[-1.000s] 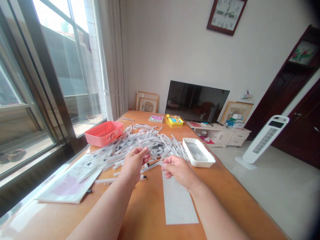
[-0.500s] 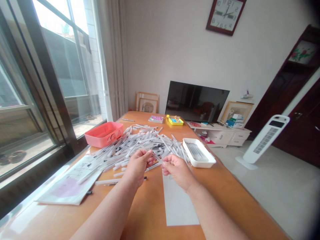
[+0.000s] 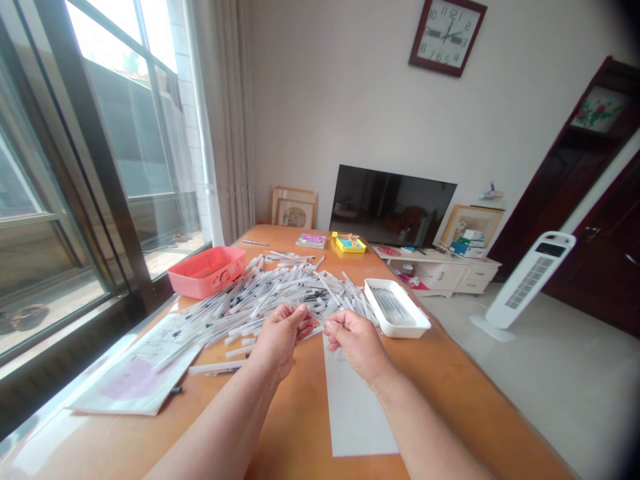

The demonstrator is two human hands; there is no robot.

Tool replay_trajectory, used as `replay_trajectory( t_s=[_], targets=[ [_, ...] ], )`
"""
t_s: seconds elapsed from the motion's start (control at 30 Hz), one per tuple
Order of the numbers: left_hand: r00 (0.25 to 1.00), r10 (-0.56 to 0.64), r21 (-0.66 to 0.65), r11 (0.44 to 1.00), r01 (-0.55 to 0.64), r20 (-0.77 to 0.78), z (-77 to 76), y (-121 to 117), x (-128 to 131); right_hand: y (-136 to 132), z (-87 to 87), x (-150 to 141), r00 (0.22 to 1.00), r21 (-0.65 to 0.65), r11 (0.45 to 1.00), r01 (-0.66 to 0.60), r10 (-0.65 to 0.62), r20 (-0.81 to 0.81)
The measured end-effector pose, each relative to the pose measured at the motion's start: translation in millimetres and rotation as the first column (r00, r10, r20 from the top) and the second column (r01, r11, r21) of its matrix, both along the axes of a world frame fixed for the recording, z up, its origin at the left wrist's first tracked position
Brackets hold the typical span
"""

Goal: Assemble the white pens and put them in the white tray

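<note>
Head view, left fingers (image 3: pixel 299 313), right fingers (image 3: pixel 334 323), both pinching one thin white pen (image 3: pixel 317 317)

Left hand (image 3: pixel 280 340), right hand (image 3: pixel 357 347) — drawn closer together than before

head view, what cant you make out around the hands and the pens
Head view:
- the pen held between the left hand and right hand: fingers hide its ends
- lower pens in the pile: hidden by the pens on top
- contents of the white tray: too small to tell apart
- marks on the paper sheet: too small to read
</note>
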State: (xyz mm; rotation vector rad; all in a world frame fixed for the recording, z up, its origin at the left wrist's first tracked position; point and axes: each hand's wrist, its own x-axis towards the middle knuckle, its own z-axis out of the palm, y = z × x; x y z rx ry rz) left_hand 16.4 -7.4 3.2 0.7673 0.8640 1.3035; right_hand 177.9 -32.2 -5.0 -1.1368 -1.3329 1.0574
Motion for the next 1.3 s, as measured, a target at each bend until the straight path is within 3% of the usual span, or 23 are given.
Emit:
replay_trajectory(
  t_s=[0.6,0.87,1.1,1.3],
  targets=[
    [0.999,-0.047,0.020,0.999,0.047,0.003,4.8,-3,0,-5,7.4,0,1.000,0.027,1.000,0.001,-0.001,0.011],
    [0.998,-0.059,0.039,0.998,0.059,-0.010,9.9,-1,-3,-7,18.3,7,0.999,-0.020,0.999,-0.038,0.038,-0.008],
    [0.997,-0.074,0.037,0.997,0.074,0.010,11.6,-1,-4,-7,20.3,19,0.997,-0.115,0.993,-0.031,0.039,0.068],
    [0.995,-0.096,0.011,0.995,0.096,0.007,9.9,1,-5,-1,19.3,25,0.996,-0.046,0.998,0.033,-0.030,0.082]
  ],
)
